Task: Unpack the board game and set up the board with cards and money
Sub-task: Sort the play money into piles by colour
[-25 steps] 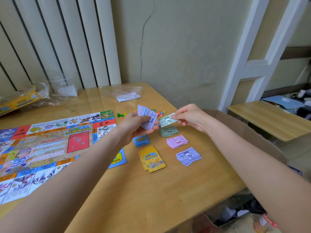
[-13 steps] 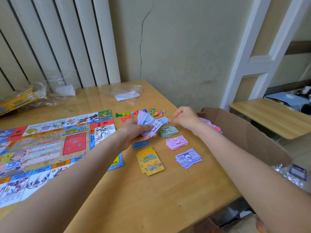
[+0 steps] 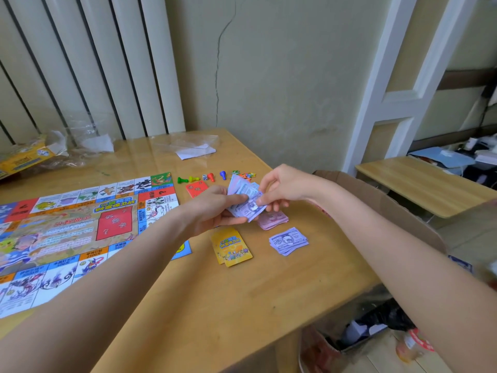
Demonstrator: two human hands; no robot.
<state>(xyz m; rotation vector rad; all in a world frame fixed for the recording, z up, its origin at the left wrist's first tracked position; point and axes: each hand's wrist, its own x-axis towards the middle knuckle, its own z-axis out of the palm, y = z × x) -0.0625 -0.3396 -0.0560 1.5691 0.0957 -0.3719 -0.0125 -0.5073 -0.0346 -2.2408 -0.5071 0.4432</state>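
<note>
Fingers (image 3: 265,201) of right hand (image 3: 282,188) pinch top note; left hand (image 3: 215,211) grips money wad (image 3: 246,201). Peel singly, match piles on bench (image 3: 242,305).

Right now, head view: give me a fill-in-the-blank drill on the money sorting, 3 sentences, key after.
1. The left hand holds a fanned stack of play money, and the right hand pinches a ____ note on it.
2. The yellow card deck lies between the game board and the ____ pile of notes.
3. The green pawn lies beside the ____ pawn.

Missing words: purple; purple; yellow
</note>
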